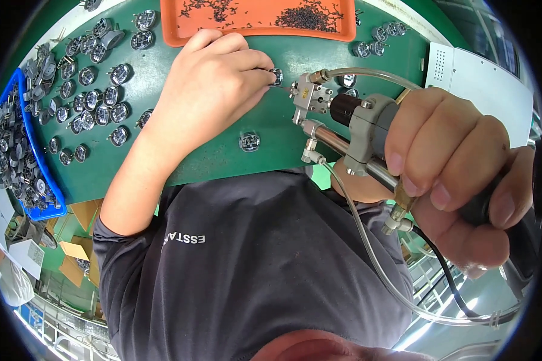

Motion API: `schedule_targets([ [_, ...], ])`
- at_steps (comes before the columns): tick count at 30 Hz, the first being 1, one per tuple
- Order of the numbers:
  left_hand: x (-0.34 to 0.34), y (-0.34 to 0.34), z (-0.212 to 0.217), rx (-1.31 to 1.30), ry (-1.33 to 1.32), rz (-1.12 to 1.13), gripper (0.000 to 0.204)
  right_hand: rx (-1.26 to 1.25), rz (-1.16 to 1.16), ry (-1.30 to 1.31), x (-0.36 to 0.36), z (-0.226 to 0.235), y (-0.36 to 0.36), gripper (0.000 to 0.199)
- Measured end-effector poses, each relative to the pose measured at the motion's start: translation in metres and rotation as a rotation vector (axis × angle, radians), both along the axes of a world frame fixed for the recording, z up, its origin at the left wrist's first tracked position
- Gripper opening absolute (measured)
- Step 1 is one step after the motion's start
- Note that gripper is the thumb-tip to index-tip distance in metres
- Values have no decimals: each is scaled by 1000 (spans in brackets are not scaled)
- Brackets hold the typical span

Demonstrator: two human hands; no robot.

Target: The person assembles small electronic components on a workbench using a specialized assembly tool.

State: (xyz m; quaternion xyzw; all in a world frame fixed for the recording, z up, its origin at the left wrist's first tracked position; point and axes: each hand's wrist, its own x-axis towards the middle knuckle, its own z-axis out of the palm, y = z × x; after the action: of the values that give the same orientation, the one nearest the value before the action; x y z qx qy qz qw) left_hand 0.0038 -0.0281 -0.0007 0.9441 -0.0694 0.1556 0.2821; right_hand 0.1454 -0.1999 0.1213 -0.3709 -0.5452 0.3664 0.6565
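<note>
R hand (457, 174) fisted round screwdriver (343, 114)

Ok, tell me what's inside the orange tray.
The orange tray holds scattered small dark bits, thin at left and heaped thicker at right. The picture's top edge cuts off its far part, so the rest is unseen.
</note>
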Motion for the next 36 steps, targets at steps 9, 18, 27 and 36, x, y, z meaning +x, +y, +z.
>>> schedule_targets([
  [9,3,3,-2,4,15,-1,14,54,-37,22,-4,-4,11,30],
  [18,-7,2,7,110,-3,29,11,-75,-225,2,-27,13,4,22],
  [27,-13,10,20,96,-56,123,9,344,-397,71,-5,13,-26,34],
  [36,-221,240,86,603,-259,1534,23,283,-498,-27,-2,4,-38,35],
])
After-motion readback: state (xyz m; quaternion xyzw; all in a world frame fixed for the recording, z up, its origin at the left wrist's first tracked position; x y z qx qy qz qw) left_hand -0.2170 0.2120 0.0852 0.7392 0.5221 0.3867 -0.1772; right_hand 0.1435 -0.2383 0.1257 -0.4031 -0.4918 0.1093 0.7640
